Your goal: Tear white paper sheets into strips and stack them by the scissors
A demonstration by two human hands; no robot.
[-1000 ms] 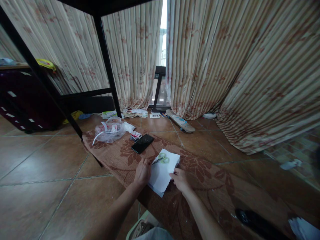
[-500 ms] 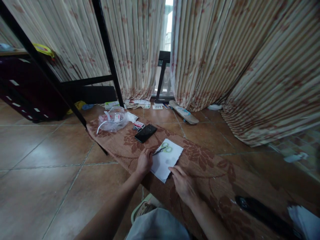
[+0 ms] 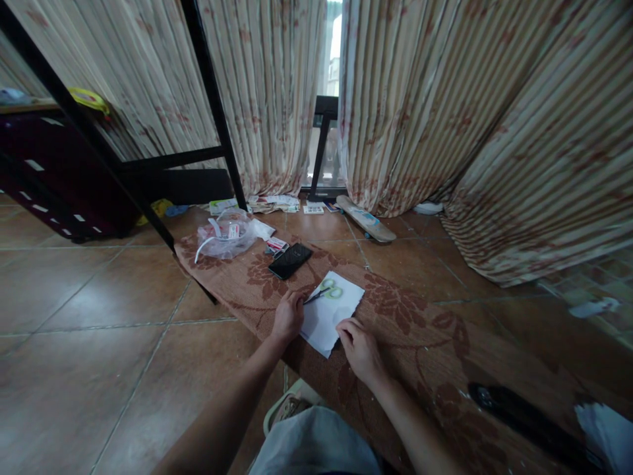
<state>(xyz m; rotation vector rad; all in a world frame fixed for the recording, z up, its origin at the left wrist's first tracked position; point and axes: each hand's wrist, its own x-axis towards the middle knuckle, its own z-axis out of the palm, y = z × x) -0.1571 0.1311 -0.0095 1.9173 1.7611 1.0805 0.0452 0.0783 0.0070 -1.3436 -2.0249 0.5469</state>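
A sheet of white paper point(image 3: 324, 330) with rough, torn edges lies on the brown patterned cloth. On the sheet rest scissors point(image 3: 330, 290) with pale green handles, their blades pointing toward my left hand point(image 3: 289, 316). That hand is closed at the paper's left edge, its fingers beside the blade tips, which they partly hide. My right hand point(image 3: 360, 346) pinches the right edge of the sheet, thumb and forefinger together. Just beyond the paper is a black phone point(image 3: 290, 261).
The patterned cloth point(image 3: 395, 349) covers a long, low surface. A clear plastic bag point(image 3: 227, 236) and a small red-and-white packet point(image 3: 277, 245) lie at its far end. A long black object point(image 3: 524, 415) and white papers point(image 3: 606, 429) are at right. A skateboard point(image 3: 366, 219) stands on the tiles by the curtains.
My right hand's fingers have drawn together in a pinch at the paper's edge. My left hand stays at the left edge, and the view has shifted slightly.
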